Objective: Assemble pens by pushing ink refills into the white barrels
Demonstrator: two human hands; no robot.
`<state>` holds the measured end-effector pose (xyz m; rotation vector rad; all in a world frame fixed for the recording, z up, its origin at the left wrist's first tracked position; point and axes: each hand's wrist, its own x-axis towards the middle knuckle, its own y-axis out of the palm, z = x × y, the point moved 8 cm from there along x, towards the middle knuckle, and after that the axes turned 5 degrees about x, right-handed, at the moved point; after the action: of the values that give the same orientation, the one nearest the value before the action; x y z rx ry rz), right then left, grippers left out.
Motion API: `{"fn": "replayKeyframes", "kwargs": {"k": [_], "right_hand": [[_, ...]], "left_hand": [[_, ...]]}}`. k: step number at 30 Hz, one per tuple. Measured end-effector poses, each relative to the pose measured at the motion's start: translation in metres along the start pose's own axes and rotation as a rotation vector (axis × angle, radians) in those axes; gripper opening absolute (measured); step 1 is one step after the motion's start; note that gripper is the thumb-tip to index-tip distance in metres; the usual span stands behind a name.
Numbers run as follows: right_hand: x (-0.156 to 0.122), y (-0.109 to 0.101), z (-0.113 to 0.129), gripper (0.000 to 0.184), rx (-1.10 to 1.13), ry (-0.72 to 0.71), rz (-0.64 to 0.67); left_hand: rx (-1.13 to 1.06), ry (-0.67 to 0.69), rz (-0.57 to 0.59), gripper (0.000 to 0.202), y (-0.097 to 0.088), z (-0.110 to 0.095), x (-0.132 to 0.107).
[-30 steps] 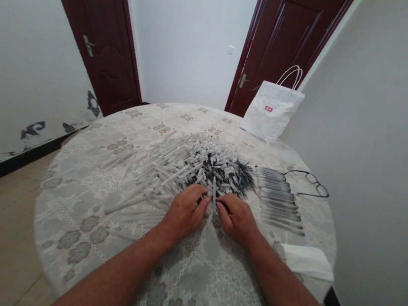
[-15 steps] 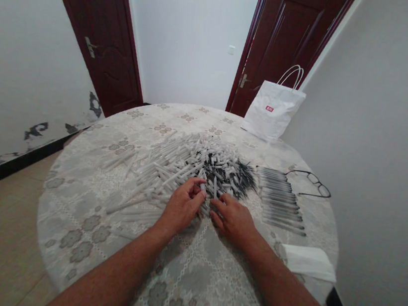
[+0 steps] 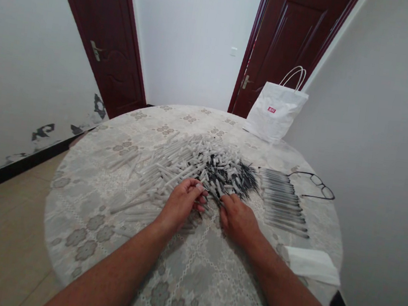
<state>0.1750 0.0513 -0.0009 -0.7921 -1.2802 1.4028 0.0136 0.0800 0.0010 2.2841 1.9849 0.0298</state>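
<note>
Resting at the near edge of the pile of pen parts [image 3: 195,164] on the round table [image 3: 112,221], our left hand [image 3: 181,204] has its fingers curled in over white tubes, and we cannot tell whether it grips one. Our right hand [image 3: 238,219] lies palm down just beside it, fingertips among black pieces, its hold hidden from us. A row of pens [image 3: 282,203] lies to the right, near glasses [image 3: 316,185].

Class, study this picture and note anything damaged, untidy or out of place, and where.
The left wall has dark patches of flaked paint above the skirting. On the table, pen parts lie in a jumbled heap, unlike the neat row to its right.
</note>
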Motion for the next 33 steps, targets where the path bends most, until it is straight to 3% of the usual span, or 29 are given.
{"fn": "replayKeyframes", "kwargs": {"k": [3,6,9,12,16,22,28,33], "right_hand": [[0.0,-0.006,-0.007,0.026,0.061,0.019,-0.094],[0.0,-0.015,-0.015,0.027,0.154,0.006,-0.224],[-0.001,-0.024,-0.021,0.027,0.26,-0.034,-0.339],[-0.001,-0.03,-0.025,0.027,0.391,-0.039,-0.386],[-0.001,-0.031,-0.024,0.025,0.554,-0.028,-0.366],[-0.001,-0.032,-0.013,0.018,0.656,-0.095,-0.33],[-0.006,-0.039,0.006,0.014,0.599,-0.246,-0.279],[-0.006,-0.033,0.003,0.018,0.363,-0.191,-0.223]], "left_hand": [[0.274,0.122,0.007,0.023,0.001,-0.008,-0.003],[0.659,0.374,0.006,0.014,0.01,-0.019,-0.011],[0.862,0.536,0.052,0.015,0.02,-0.02,-0.019],[0.941,0.532,0.089,0.018,0.022,-0.014,-0.018],[0.985,0.482,0.052,0.019,0.015,-0.011,-0.011],[0.843,0.493,-0.034,0.02,0.01,-0.023,-0.012],[0.299,0.159,0.15,0.032,0.019,-0.009,-0.008],[0.078,0.105,-0.022,0.032,0.002,-0.011,-0.002]]}}
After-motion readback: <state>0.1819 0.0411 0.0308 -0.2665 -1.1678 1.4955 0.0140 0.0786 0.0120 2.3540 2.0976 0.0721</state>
